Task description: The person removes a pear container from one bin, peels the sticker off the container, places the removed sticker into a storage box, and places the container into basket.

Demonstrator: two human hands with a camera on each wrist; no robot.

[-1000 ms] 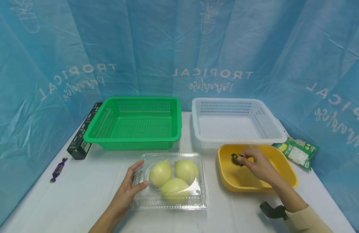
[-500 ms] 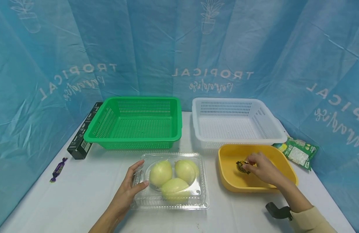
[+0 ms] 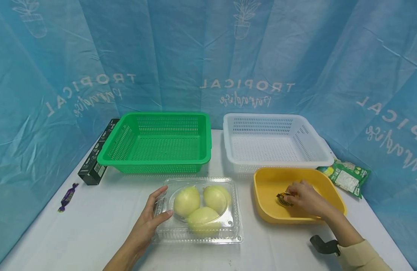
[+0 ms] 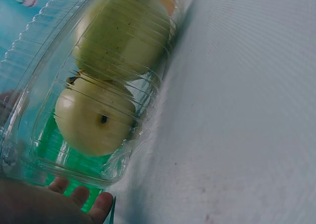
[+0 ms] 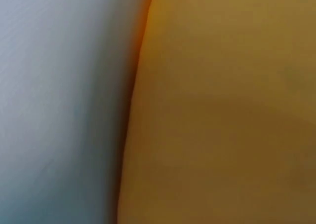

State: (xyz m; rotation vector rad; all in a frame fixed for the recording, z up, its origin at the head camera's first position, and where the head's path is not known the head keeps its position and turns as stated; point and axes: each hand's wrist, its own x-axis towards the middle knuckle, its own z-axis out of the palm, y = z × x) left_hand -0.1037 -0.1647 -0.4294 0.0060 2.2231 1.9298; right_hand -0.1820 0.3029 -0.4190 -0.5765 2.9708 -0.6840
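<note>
In the head view my left hand (image 3: 145,224) rests at the left side of a clear plastic clamshell box (image 3: 238,226), thumb over its lid and fingers extended. Three pale green, round pieces of produce (image 3: 186,201) lie inside the box; their exact kind is unclear. Over at the right, my right hand (image 3: 306,197) reaches into a yellow basin (image 3: 262,211). Its thumb and fingers pinch a small black-and-gold packet (image 3: 283,200) low in the basin, and they partly cover it. The right wrist view shows only the yellow basin wall (image 5: 222,110), blurred, without the hand.
Behind the box stand a green basket (image 3: 161,163) and a white basket (image 3: 276,164). A long black box (image 3: 93,165) and a purple-wrapped candy (image 3: 68,197) lie left. A green packet (image 3: 348,179) is beside the basin; a blue curtain (image 3: 194,56) surrounds the table.
My right hand has moved a little right and nearer to me within the basin, with the black-and-gold packet in its fingers. My left hand and the clear box have stayed put.
</note>
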